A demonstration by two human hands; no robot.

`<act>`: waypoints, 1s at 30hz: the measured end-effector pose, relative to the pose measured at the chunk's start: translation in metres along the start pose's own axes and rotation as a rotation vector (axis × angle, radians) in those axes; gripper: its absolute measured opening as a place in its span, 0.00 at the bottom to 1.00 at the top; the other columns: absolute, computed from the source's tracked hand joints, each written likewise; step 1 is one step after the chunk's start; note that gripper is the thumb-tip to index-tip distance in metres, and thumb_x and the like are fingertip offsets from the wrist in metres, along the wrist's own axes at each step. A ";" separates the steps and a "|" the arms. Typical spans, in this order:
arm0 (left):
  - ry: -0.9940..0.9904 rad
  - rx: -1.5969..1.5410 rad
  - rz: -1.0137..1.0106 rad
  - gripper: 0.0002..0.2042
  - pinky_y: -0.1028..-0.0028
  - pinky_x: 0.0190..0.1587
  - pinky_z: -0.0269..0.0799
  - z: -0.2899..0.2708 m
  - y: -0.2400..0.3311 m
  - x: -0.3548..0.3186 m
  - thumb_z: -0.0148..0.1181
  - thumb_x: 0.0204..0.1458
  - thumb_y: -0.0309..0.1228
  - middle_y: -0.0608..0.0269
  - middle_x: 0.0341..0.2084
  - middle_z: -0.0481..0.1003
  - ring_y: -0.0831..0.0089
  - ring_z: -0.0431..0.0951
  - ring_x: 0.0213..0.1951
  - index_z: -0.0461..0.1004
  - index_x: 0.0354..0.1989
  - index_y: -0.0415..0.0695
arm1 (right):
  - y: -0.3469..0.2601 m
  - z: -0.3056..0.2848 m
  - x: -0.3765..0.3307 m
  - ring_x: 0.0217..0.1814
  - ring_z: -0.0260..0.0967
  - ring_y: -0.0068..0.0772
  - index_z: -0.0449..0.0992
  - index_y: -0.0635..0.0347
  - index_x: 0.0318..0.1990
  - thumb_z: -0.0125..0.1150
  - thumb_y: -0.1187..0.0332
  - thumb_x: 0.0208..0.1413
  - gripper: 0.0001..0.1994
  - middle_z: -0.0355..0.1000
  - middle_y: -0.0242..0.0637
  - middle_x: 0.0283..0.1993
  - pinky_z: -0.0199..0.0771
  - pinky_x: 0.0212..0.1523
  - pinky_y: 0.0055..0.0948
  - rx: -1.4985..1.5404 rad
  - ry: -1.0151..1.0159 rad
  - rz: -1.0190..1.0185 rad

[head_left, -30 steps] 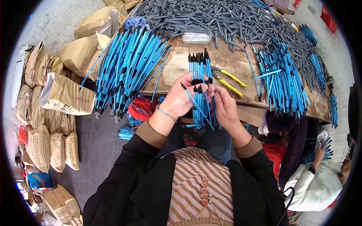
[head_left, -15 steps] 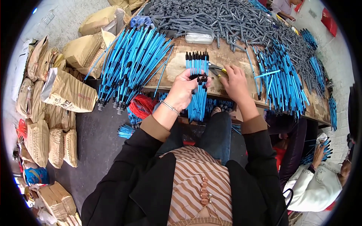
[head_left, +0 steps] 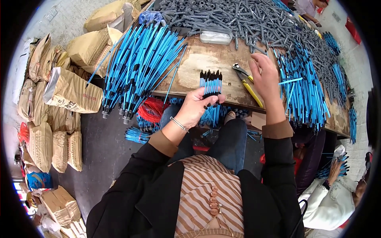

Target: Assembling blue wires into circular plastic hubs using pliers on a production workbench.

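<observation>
The grip of the left hand (head_left: 198, 104) clasps black-tipped blue rods (head_left: 210, 83) at the counter's (head_left: 193, 66) near edge — the right hand (head_left: 266, 79), seemingly empty, hovers beside yellow-handled pliers (head_left: 253, 94). Even thumb pressure should keep tips (head_left: 210, 75) level.

"What's on the left of your feed?"

"From my seat I see brown sacks (head_left: 41, 146) stacked on a dark floor (head_left: 99, 146), a pale wall (head_left: 65, 22) behind. Below them, a blue bag (head_left: 40, 180) and a carton (head_left: 59, 204)."

"And the table (head_left: 190, 65)?"

"I've a clear box (head_left: 215, 41) holding white pieces, and a bluish cloth (head_left: 151, 17) to its left. Some red plastic (head_left: 152, 110) hangs or lies by the near edge; I can't tell which."

"Anyone around?"

"A co-worker (head_left: 323, 204) in white, low on my right."
</observation>
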State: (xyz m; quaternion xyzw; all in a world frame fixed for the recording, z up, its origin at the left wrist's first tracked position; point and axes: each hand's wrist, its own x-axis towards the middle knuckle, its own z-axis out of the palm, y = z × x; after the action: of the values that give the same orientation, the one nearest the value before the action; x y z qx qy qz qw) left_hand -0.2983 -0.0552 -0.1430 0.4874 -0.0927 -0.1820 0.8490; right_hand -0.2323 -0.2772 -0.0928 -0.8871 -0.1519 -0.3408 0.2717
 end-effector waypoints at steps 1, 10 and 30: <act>0.000 0.012 -0.001 0.10 0.74 0.42 0.75 -0.003 0.002 0.006 0.57 0.51 0.21 0.54 0.32 0.78 0.67 0.79 0.37 0.73 0.43 0.38 | 0.002 0.005 0.011 0.42 0.68 0.40 0.74 0.61 0.39 0.56 0.69 0.51 0.09 0.73 0.38 0.43 0.68 0.43 0.31 -0.005 -0.006 -0.014; 0.109 -0.130 -0.292 0.08 0.80 0.35 0.74 -0.013 0.019 0.014 0.52 0.52 0.19 0.54 0.30 0.78 0.71 0.79 0.32 0.74 0.40 0.37 | 0.020 0.096 0.125 0.31 0.70 0.44 0.77 0.58 0.34 0.56 0.69 0.48 0.07 0.75 0.36 0.31 0.70 0.36 0.37 -0.251 -0.450 -0.049; 0.047 -0.224 -0.308 0.10 0.76 0.38 0.77 -0.020 0.016 0.024 0.57 0.50 0.20 0.53 0.30 0.78 0.67 0.80 0.32 0.73 0.42 0.38 | 0.010 0.106 0.133 0.30 0.70 0.35 0.74 0.61 0.27 0.51 0.73 0.53 0.07 0.74 0.38 0.28 0.72 0.32 0.27 0.065 -0.362 -0.014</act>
State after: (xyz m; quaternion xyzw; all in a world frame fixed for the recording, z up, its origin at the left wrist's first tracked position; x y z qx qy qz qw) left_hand -0.2658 -0.0414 -0.1402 0.4022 0.0235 -0.3076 0.8620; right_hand -0.0770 -0.2120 -0.0711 -0.9236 -0.2154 -0.1724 0.2662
